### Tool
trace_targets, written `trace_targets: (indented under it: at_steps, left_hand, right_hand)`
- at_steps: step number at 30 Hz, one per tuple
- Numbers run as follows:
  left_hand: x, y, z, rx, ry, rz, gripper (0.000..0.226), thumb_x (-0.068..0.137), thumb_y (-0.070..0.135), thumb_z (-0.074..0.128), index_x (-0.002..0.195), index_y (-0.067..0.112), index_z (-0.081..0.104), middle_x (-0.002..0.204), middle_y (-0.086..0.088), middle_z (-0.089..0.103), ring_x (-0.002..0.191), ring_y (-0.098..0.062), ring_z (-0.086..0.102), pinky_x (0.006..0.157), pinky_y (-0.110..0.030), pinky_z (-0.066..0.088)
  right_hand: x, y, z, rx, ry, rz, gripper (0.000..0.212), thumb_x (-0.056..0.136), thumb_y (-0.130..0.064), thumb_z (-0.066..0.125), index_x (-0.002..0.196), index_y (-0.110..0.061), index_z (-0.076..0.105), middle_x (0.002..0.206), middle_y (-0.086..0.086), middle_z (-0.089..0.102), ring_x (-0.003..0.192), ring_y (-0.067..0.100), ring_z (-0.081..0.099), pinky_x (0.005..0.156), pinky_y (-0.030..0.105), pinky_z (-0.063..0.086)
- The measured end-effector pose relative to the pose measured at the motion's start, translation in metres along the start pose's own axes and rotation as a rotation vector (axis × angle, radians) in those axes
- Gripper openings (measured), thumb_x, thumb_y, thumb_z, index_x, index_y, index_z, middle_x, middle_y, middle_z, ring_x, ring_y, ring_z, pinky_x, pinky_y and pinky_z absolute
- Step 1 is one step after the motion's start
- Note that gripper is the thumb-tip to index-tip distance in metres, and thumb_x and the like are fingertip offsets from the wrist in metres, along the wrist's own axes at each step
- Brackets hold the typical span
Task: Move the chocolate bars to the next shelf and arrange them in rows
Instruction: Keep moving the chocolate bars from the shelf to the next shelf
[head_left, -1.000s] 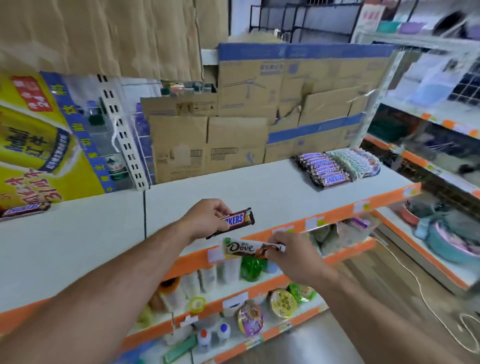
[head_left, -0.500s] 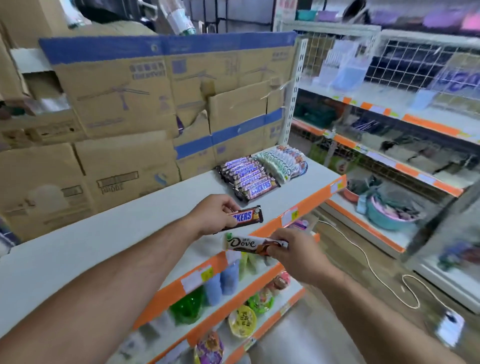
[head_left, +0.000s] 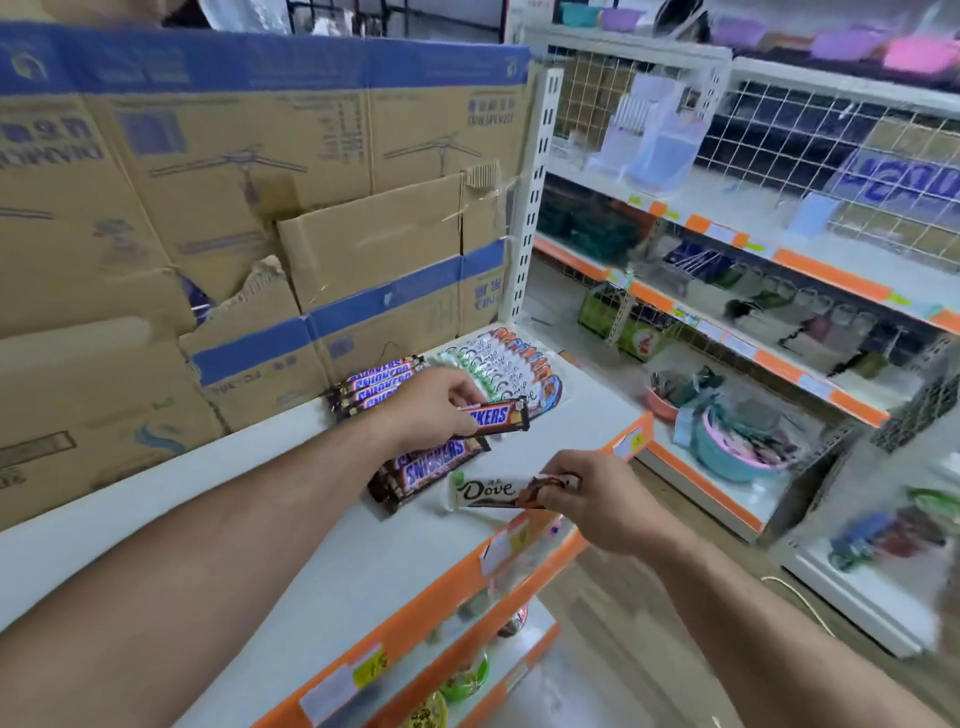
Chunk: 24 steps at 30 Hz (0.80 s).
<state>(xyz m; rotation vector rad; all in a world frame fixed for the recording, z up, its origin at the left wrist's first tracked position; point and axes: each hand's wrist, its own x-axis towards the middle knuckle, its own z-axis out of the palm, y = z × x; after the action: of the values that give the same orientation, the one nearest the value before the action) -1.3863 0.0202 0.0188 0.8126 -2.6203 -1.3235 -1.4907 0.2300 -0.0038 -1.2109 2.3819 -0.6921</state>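
Since these bars are light, stiff and slick-wrapped (likely snappable), you pinch ends: left hand (head_left: 436, 402) closed on the Snickers bar (head_left: 493, 415), right hand (head_left: 597, 499) closed on the Dove bar (head_left: 485, 491).

Snickers bar (head_left: 491, 417), Dove bar (head_left: 488, 492): glossy wrappers. Shelf (head_left: 415, 551): smooth matt white. Boxes (head_left: 311, 208): rough matt cardboard.
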Motion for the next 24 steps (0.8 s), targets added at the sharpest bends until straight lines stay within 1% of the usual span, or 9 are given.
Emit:
trace_targets:
  at_steps: [5, 7, 10, 13, 15, 17, 19, 22, 24]
  left_hand:
    - [0.034, 0.011, 0.006, -0.009, 0.087, -0.099, 0.020, 0.082, 0.013, 0.074, 0.098, 0.023, 0.066, 0.095, 0.002, 0.068, 0.077, -0.013, 0.064, 0.058, -0.023, 0.042]
    - [0.041, 0.016, 0.011, -0.012, 0.115, -0.151, 0.021, 0.083, 0.013, 0.074, 0.099, 0.023, 0.066, 0.097, 0.001, 0.068, 0.077, -0.012, 0.063, 0.057, -0.022, 0.041]
    - [0.047, 0.023, 0.016, -0.045, 0.198, -0.221, 0.023, 0.083, 0.010, 0.073, 0.103, 0.021, 0.067, 0.101, -0.001, 0.066, 0.080, -0.012, 0.060, 0.058, -0.021, 0.039]
    - [0.045, 0.027, 0.022, -0.069, 0.286, -0.284, 0.024, 0.083, 0.009, 0.074, 0.102, 0.021, 0.067, 0.102, -0.001, 0.066, 0.085, -0.014, 0.061, 0.061, -0.022, 0.041]
    - [0.039, 0.026, 0.026, -0.093, 0.334, -0.321, 0.024, 0.082, 0.008, 0.074, 0.101, 0.021, 0.066, 0.101, -0.002, 0.067, 0.085, -0.014, 0.063, 0.063, -0.022, 0.042]
    - [0.030, 0.023, 0.030, -0.113, 0.374, -0.367, 0.024, 0.082, 0.007, 0.074, 0.100, 0.020, 0.066, 0.099, -0.001, 0.068, 0.083, -0.014, 0.064, 0.063, -0.023, 0.044]
    - [0.022, 0.020, 0.035, -0.116, 0.410, -0.404, 0.024, 0.081, 0.007, 0.075, 0.101, 0.019, 0.067, 0.098, -0.002, 0.069, 0.083, -0.015, 0.065, 0.067, -0.025, 0.048]
    - [0.011, 0.020, 0.040, -0.108, 0.453, -0.427, 0.024, 0.080, 0.007, 0.074, 0.100, 0.019, 0.067, 0.097, -0.003, 0.066, 0.082, -0.015, 0.062, 0.073, -0.027, 0.049]
    - [0.007, 0.021, 0.043, -0.109, 0.470, -0.439, 0.024, 0.080, 0.007, 0.074, 0.100, 0.019, 0.067, 0.097, -0.002, 0.065, 0.085, -0.016, 0.063, 0.077, -0.030, 0.051]
  right_hand:
    - [0.052, 0.043, -0.027, 0.044, -0.054, -0.040, 0.004, 0.086, -0.023, 0.069, 0.087, -0.019, 0.070, 0.084, -0.001, 0.070, 0.080, 0.017, 0.063, 0.069, 0.034, 0.049]
    - [0.072, 0.057, -0.035, 0.061, -0.086, -0.065, 0.003, 0.086, -0.022, 0.070, 0.087, -0.019, 0.070, 0.085, -0.001, 0.070, 0.081, 0.016, 0.063, 0.071, 0.035, 0.050]
    - [0.100, 0.071, -0.047, 0.069, -0.101, -0.105, 0.005, 0.085, -0.021, 0.070, 0.089, -0.021, 0.068, 0.089, -0.003, 0.070, 0.084, 0.015, 0.062, 0.071, 0.030, 0.048]
    - [0.128, 0.079, -0.053, 0.061, -0.080, -0.138, 0.009, 0.087, -0.020, 0.068, 0.091, -0.027, 0.063, 0.089, -0.004, 0.067, 0.085, 0.017, 0.060, 0.069, 0.028, 0.043]
    - [0.141, 0.085, -0.049, 0.062, -0.067, -0.137, 0.010, 0.088, -0.023, 0.065, 0.093, -0.031, 0.061, 0.090, -0.004, 0.066, 0.085, 0.018, 0.060, 0.069, 0.028, 0.042]
    - [0.148, 0.092, -0.044, 0.056, -0.045, -0.142, 0.013, 0.089, -0.026, 0.064, 0.101, -0.031, 0.062, 0.095, -0.003, 0.069, 0.090, 0.019, 0.062, 0.071, 0.030, 0.045]
    - [0.149, 0.097, -0.040, 0.042, -0.002, -0.168, 0.021, 0.089, -0.031, 0.064, 0.109, -0.030, 0.063, 0.098, -0.002, 0.070, 0.095, 0.023, 0.063, 0.069, 0.030, 0.042]
    - [0.148, 0.099, -0.037, 0.036, 0.051, -0.199, 0.025, 0.090, -0.035, 0.063, 0.115, -0.032, 0.062, 0.107, -0.003, 0.070, 0.102, 0.024, 0.063, 0.068, 0.029, 0.038]
    - [0.147, 0.100, -0.035, 0.020, 0.076, -0.215, 0.026, 0.091, -0.036, 0.062, 0.116, -0.032, 0.060, 0.113, -0.005, 0.067, 0.106, 0.022, 0.061, 0.072, 0.029, 0.041]
